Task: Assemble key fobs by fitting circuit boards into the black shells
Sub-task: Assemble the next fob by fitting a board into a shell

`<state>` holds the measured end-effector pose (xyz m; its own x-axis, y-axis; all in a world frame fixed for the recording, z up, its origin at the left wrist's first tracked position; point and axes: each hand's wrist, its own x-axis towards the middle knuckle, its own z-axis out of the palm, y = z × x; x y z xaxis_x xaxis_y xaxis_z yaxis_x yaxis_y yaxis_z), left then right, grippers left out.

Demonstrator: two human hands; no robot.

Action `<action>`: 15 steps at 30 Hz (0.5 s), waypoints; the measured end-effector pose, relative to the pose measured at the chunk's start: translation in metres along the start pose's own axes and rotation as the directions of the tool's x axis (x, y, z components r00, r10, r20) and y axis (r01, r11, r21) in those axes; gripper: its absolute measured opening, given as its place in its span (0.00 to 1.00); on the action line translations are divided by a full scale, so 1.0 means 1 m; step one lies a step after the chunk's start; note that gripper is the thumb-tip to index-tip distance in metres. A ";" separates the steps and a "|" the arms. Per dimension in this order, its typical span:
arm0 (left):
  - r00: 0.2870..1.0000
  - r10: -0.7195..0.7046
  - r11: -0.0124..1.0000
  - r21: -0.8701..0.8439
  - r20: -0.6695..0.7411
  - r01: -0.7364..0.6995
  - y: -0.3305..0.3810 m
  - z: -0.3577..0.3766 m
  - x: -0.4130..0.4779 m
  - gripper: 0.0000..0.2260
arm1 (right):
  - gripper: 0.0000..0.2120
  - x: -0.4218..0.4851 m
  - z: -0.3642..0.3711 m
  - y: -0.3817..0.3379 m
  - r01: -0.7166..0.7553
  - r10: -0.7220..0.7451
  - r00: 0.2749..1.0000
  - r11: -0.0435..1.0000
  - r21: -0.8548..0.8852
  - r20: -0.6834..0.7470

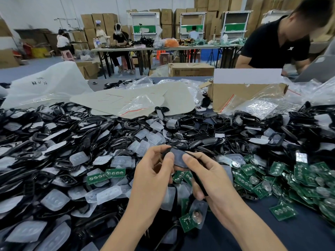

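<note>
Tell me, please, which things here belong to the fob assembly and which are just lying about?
Job: held black shell, left hand, right hand, green circuit boards, black shell pile.
Lying about: cardboard box, zip bags, white plastic bag.

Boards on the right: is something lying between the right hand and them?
Nothing visible blocks them. The boards lie uncovered just right of the right hand, with no bag or box between. But that hand is not free: together with the left hand it holds a shell.
</note>
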<state>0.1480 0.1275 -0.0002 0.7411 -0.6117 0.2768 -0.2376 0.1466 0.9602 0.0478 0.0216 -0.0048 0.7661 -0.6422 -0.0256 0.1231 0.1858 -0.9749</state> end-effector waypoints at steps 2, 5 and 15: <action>1.000 -0.010 1.000 -0.024 -0.006 0.010 0.000 -0.001 0.001 0.04 | 0.16 -0.001 -0.001 -0.002 -0.002 0.001 0.999 1.000 0.006 0.037; 1.000 -0.021 0.999 -0.042 -0.009 0.021 -0.001 -0.003 0.003 0.03 | 0.22 -0.002 -0.003 -0.002 -0.056 0.056 0.998 0.998 -0.005 0.023; 1.000 0.017 0.999 -0.028 -0.004 -0.017 0.000 -0.003 0.001 0.03 | 0.13 -0.003 -0.004 -0.002 0.052 -0.039 0.997 0.979 -0.195 0.069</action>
<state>0.1502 0.1291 0.0004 0.7396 -0.6057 0.2934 -0.2329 0.1787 0.9559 0.0430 0.0202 -0.0036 0.8022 -0.5963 0.0282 0.0376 0.0034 -0.9993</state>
